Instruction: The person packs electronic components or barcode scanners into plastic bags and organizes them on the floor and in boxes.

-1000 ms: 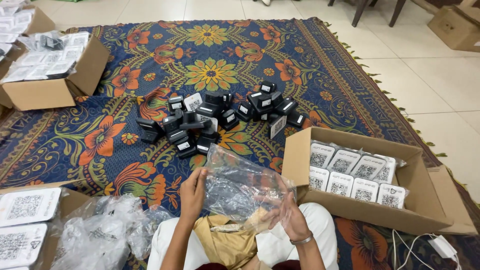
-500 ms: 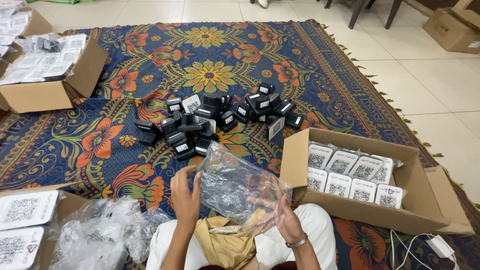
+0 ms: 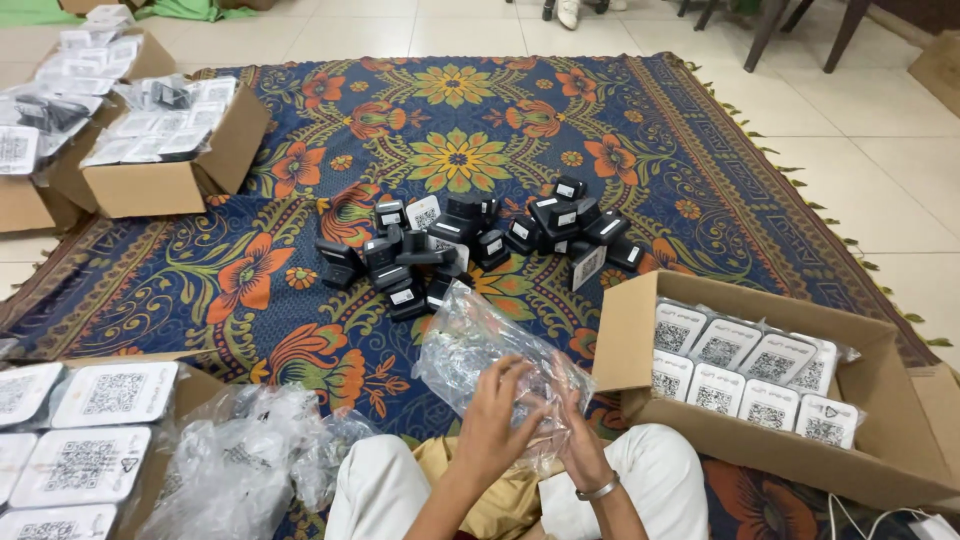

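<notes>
- While both hands work at the bottom centre of the view, the crinkled clear plastic bag (image 3: 480, 345) is held over the lap, its long axis running from about 10 o'clock down to 4 o'clock, with the upper end pointing toward the rug.
- Left hand (image 3: 495, 420) grips the bag's near side, fingers (image 3: 515, 375) curled and slightly spread, pinching the film.
- Right hand (image 3: 578, 440), wearing a silver metal bangle (image 3: 598, 489), presses on the bag's lower end; its fingers are close together on the plastic.
- At 12 o'clock from the bag lies a heap of small black boxy devices (image 3: 480, 240) on the blue floral woven rug (image 3: 450, 150).
- At 3 o'clock stands an open brown cardboard box (image 3: 880, 440) of white bagged packets (image 3: 745, 375).
- At 8 o'clock lies a pile of loose clear plastic bags (image 3: 240, 460).
</notes>
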